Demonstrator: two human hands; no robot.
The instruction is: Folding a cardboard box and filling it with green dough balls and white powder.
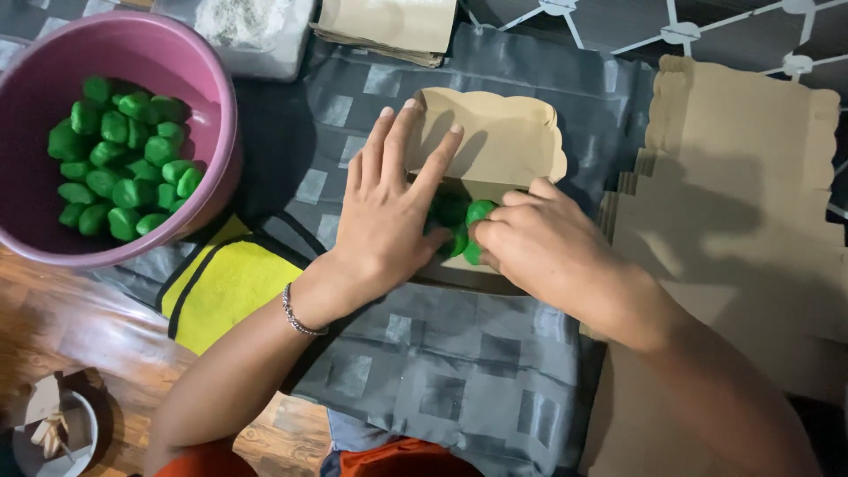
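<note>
A small tan cardboard box (508, 141) with a scalloped lid lies open on a grey checked cloth (459, 362). Several green dough-like balls (452, 212) sit inside it. My left hand (389, 212) lies flat with fingers spread over the box's left side, fingertips on the lid's edge. My right hand (539, 243) curls over the box's near right corner, its fingers closed around a green ball (480, 212). My left wrist carries a thin bracelet (296, 314).
A pink basin (212, 97) at the left holds many green balls (119, 155). Flat cardboard box blanks (751, 203) lie stacked at the right. A yellow cloth (225, 283), a container of white powder (252, 26) and folded cardboard (389, 26) are nearby.
</note>
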